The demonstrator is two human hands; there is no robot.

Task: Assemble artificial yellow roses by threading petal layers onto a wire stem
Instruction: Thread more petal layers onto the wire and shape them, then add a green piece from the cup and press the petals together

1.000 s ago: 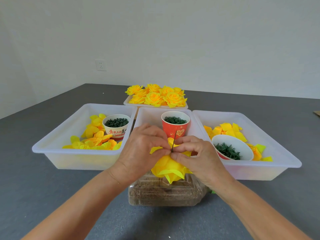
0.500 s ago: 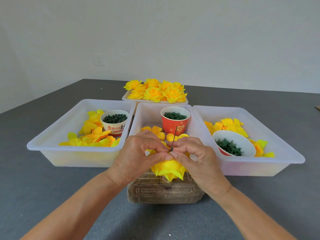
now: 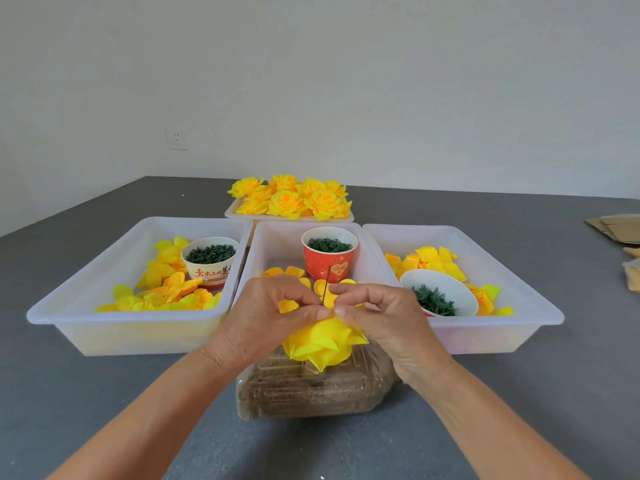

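Two hands, left (image 3: 273, 313) and right (image 3: 377, 317), pinch yellow fabric petal layers (image 3: 323, 342) on a thin dark wire stem (image 3: 326, 285); next, probably, seating them downward.

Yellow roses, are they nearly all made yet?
Not yet. A heap of finished roses fills the far tray. One is in hand: left hand and right hand pinch a yellow petal layer on the wire stem. Loose petals still wait in the trays, so more remain.
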